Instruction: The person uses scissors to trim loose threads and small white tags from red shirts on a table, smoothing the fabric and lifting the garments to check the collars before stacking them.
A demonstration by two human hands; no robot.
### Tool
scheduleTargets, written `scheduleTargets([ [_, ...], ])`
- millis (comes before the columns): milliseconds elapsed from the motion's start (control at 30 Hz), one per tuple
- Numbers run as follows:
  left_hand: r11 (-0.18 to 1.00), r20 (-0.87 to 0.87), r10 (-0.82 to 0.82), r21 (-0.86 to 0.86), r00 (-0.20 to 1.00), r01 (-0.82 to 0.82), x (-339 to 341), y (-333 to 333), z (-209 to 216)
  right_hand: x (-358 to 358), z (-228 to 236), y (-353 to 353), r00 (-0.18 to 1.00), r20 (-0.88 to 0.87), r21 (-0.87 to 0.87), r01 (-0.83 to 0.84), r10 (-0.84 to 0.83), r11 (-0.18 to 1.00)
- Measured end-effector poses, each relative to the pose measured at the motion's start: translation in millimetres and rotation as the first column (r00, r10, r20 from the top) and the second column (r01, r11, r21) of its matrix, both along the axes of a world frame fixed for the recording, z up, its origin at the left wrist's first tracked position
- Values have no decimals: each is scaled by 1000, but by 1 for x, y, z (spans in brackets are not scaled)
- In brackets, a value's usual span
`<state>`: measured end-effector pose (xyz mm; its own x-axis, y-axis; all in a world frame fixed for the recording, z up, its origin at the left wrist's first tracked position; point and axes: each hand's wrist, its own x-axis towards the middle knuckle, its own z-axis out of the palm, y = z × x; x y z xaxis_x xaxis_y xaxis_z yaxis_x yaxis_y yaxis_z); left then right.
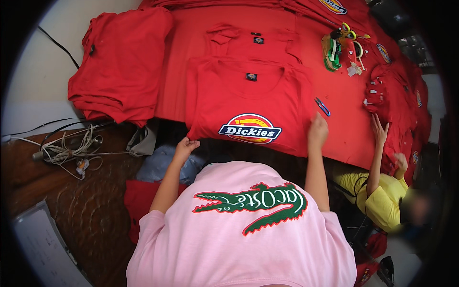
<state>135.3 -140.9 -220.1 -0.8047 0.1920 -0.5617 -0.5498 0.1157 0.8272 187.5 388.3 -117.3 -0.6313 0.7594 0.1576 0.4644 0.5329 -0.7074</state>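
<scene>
A red T-shirt [239, 103] with a printed emblem on its front spreads over the table's near edge, neckline facing away from me. My left hand [190, 144] pinches its lower left corner. At the opposite edge, my right hand [318, 132] is closed on the fabric, a little blurred. Another red shirt [258, 49] lies flat just beyond, partly covered by the first. Beside my right hand rests a pair of small blue thread snips [322, 107].
Folded red shirts [122, 57] are stacked on the left. A holder [331, 52] with scissors and tape stands at the back right. A person in a yellow top [389, 198] handles more red shirts [394, 100] on the right. Tangled cables [69, 148] lie at lower left.
</scene>
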Motion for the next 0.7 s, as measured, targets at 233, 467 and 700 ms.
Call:
scheduleTargets([
  [233, 986, -182, -94, -154, 979, 66, 2, 1, -25, 135, -24, 14, 969, -25, -474, -226, 244, 851],
  [467, 983, -243, -47, -182, 969, 2, 23, 11, 29, 144, -15, -8, 860, 205, -516, -311, 468, 798],
  [700, 985, -335, 171, 87, 927, -150, 56, -2, 92, 153, 46, 9, 885, -119, -693, -398, 450, 601],
])
